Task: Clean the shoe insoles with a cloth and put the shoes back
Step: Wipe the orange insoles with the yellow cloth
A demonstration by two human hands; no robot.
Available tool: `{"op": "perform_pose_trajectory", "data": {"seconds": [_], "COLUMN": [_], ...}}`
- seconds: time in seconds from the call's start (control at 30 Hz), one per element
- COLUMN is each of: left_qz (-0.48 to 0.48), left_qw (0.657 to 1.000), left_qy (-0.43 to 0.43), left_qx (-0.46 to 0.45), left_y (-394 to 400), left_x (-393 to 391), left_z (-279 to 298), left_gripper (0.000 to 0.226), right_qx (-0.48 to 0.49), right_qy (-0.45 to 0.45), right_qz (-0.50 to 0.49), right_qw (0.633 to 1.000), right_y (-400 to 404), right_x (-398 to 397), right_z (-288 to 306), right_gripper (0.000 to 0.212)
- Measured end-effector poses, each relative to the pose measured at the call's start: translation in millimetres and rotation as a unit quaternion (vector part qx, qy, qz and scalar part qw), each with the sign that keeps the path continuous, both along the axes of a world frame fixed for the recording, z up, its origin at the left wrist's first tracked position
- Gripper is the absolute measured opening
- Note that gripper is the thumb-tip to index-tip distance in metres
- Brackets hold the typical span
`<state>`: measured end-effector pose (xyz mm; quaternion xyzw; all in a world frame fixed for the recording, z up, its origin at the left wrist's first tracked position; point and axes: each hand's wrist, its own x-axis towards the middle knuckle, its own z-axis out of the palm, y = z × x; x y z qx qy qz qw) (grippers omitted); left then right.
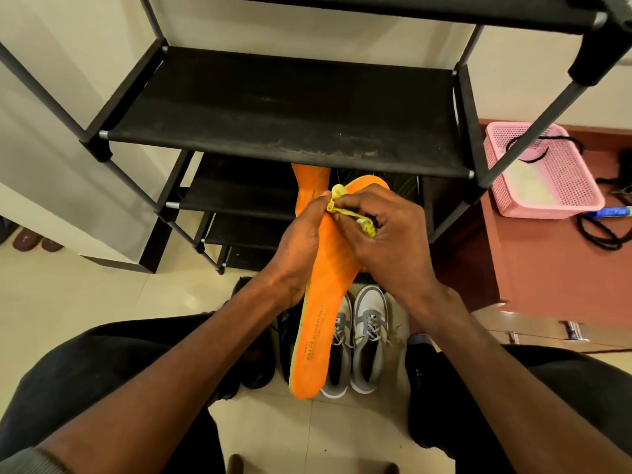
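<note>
Both forearms reach forward above the shoes (355,340). The left hand (301,248) grips two insoles (328,289), seemingly stacked; the right hand (386,241) pinches the cloth (345,210) against them.

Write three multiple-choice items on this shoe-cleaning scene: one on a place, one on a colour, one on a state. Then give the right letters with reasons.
1. Where does the pair of grey and white sneakers stand?
A. on the top shelf
B. on the floor below the hands
C. in the pink basket

2. What colour are the insoles?
A. orange
B. blue
C. white

3. What is the right hand doing?
A. hanging idle
B. pinching the yellow cloth
C. lifting a sneaker

Answers:
1 B: the sneakers sit on the tiles between the person's knees.
2 A: both insoles are bright orange.
3 B: its fingers curl round the cloth against the insole, which the left hand holds.
</note>
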<state>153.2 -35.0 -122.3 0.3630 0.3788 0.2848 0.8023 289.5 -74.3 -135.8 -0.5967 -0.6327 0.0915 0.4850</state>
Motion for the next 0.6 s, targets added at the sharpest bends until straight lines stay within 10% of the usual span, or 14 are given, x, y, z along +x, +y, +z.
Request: {"op": "perform_pose_trajectory", "data": {"seconds": [0.6], "left_qz": [-0.016], "left_qw": [0.999], "left_qy": [0.027], "left_qx": [0.017], "left_y": [-2], "left_x": [2], "left_z": [3], "left_gripper": [0.05], "right_qx": [-0.007], "right_qy": [-0.017], "right_qz": [-0.22], "right_qw": [0.975], "right_y": [1], "right_x": [15], "right_z": [1], "right_gripper": [0.021]}}
